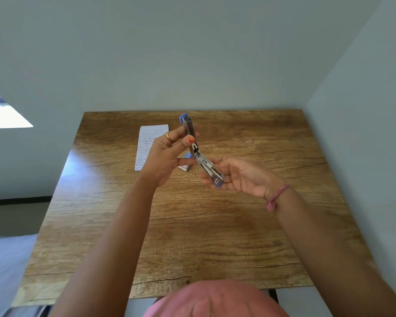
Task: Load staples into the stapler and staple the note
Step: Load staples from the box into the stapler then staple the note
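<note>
Loading step: left hand (167,154) pinches the stapler (198,152) lid up, right hand (236,177) grips its base. Next, staples from the box (185,167) go in the channel.

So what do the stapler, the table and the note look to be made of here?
Stapler: shiny metal channels, going by the glints, with blue ends, probably plastic. Table: wood-grain top with a slight sheen, possibly laminate. Note: thin white lined paper, handwritten.
</note>
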